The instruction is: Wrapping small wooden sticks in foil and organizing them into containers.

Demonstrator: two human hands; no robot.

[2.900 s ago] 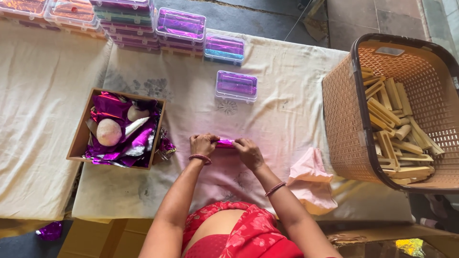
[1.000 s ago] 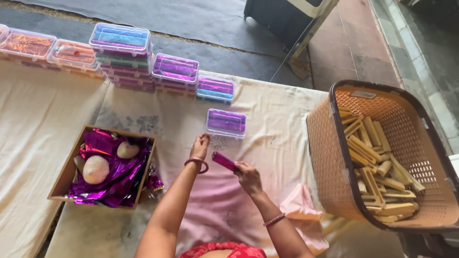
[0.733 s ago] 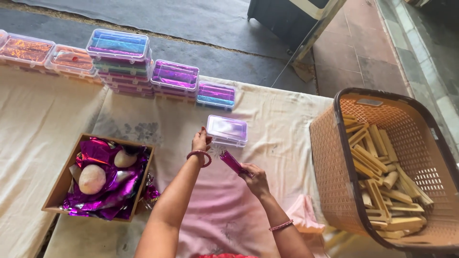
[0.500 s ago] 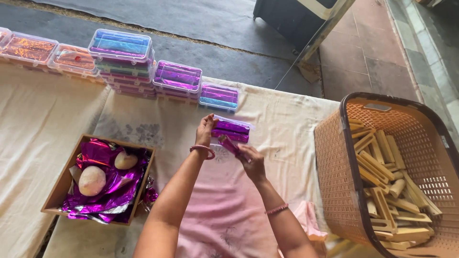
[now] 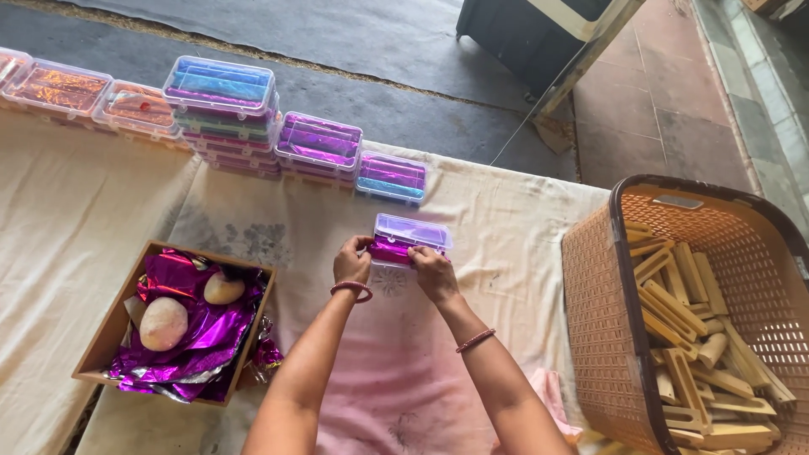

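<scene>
A small clear plastic box [image 5: 410,238] with purple foil-wrapped sticks inside stands on the cream cloth in the middle of the table. My left hand [image 5: 351,259] grips its left front corner. My right hand [image 5: 431,271] presses against its front right side, fingers curled at the lid's edge. The lid sits slightly raised over the box. Whether a wrapped stick is still between my fingers is hidden by the hands.
A cardboard box [image 5: 111,337] with purple foil sheets and two pale stones sits at left. Stacks of filled clear boxes [image 5: 223,105] line the far edge. An orange plastic basket [image 5: 607,312] of pale wooden sticks stands at right. A pink cloth [image 5: 396,396] lies below my arms.
Earlier both hands held a purple-wrapped stick near my body. They moved forward to the clear box, and both hands now rest on it.
</scene>
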